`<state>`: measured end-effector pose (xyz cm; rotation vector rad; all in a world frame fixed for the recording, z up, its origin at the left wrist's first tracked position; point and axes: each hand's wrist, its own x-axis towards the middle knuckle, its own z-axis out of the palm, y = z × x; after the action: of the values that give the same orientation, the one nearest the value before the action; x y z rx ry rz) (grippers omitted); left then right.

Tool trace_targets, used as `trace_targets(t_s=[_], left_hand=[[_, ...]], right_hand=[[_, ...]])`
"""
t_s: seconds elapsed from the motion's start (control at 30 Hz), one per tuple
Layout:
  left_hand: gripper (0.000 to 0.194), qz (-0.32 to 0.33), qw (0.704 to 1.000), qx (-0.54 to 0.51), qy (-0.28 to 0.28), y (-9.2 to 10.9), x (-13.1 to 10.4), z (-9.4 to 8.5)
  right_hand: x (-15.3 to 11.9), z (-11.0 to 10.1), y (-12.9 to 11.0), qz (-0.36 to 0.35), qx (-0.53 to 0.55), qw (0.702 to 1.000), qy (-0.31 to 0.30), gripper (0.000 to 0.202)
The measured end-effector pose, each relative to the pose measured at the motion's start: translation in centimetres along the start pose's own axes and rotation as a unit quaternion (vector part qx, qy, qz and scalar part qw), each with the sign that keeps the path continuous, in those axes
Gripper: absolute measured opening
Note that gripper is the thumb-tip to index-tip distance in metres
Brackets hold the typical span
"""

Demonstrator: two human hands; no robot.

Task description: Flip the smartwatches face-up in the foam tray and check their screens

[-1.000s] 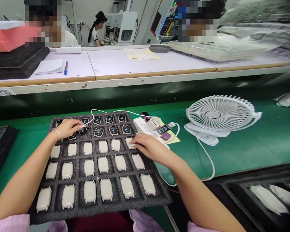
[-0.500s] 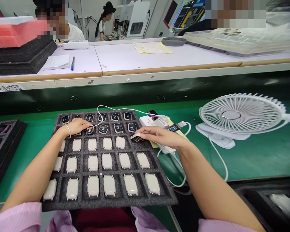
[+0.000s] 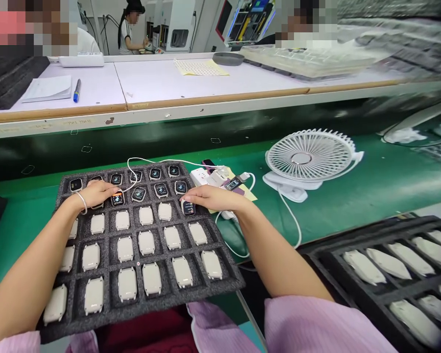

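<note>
A black foam tray [image 3: 150, 300] lies in front of me, its compartments holding several smartwatch bodies without straps. My left hand [image 3: 95, 192] is over the second row from the back, its fingertips closed on the end of a white cable [image 3: 134, 179]. That end touches a smartwatch [image 3: 117, 198] with a lit screen and an orange band. In the third row, at the right side, my right hand [image 3: 211, 197] pinches another smartwatch [image 3: 188, 208] by its edge, screen up. The back rows show dark screens; the front rows show pale backs [image 3: 152, 278].
Right of the tray are a white power strip [image 3: 199, 176] with plugs and a white fan [image 3: 308, 158]. A second foam tray [image 3: 338, 264] of pale watches sits at the lower right. A raised shelf [image 3: 150, 93] runs behind, with people beyond it.
My view has swung right, bringing the second tray into sight. The smartwatch in my right hand has gone from tilted on edge to screen up in its compartment. My left hand stays at its watch.
</note>
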<state>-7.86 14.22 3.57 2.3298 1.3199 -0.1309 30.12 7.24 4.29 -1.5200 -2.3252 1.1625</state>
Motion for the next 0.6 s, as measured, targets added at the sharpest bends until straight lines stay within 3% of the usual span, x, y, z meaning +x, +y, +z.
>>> trace_targets(t_s=[0.23, 0.6], left_hand=[[0.064, -0.008, 1.000, -0.023, 0.013, -0.1, -0.1, 0.1], [0.068, -0.023, 1.000, -0.001, 0.010, 0.3, 0.0, 0.0]], right_hand=[[-1.1, -0.9, 0.4, -0.053, -0.004, 0.998, -0.026, 0.046], [-0.6, 1.2, -0.3, -0.052, -0.018, 0.997, 0.058, 0.044]])
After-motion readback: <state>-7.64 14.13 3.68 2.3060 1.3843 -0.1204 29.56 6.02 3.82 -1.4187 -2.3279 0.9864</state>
